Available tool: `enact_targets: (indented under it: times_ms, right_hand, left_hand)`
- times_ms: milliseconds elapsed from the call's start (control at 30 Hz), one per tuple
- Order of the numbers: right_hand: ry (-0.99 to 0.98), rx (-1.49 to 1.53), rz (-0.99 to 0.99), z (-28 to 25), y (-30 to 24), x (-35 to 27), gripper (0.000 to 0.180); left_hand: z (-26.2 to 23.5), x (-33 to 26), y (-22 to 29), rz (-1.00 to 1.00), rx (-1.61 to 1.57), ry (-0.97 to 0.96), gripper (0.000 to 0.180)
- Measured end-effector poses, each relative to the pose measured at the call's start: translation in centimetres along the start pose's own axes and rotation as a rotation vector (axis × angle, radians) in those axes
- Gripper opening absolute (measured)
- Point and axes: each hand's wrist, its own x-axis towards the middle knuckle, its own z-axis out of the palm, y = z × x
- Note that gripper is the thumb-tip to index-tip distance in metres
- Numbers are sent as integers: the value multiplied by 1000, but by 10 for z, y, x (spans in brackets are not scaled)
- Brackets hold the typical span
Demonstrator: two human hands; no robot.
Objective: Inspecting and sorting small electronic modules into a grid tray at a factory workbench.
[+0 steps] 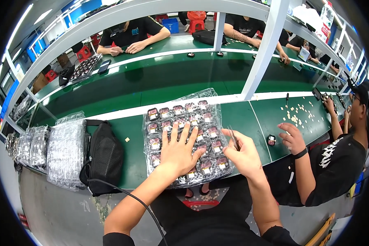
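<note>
In front of me a clear plastic tray [186, 178] holds rows of small dark square parts with reddish and white middles, such as the one at the far left corner [153, 114]. My left hand [179, 152] lies flat over the tray, fingers spread across the parts. At the tray's right side my right hand [245, 152] is closed around a pair of metal tweezers [233, 137], their tips pointing up and away from me. Some of the parts are hidden under my left hand.
A black bag [106, 158] and stacked clear trays [65, 151] stand left. Right, a co-worker [340, 151] sits by a single part [271, 140] and scattered beige pieces [299, 115]. A white post [264, 53] rises beyond my tray. People sit across the green conveyor [168, 76].
</note>
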Motion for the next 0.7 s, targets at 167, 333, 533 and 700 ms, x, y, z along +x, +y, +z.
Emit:
enact_targets:
  times_ms: [167,333,533,700]
  right_hand:
    - [-52,-68,-71,31,-21,-4,50]
    - [-57,-263,-215,55,-29,2,39]
    - [-106,-338,-275,82,-32,3,31]
    - [-65,-344,-353,60,-28,4,44]
  left_hand:
    - [1,-1,3,4,30,14,73]
    - [-1,1,3,23,133,-78,76]
    - [12,1,-9,88,201,-75,94]
    - [-9,2,2,53,123,-190,76]
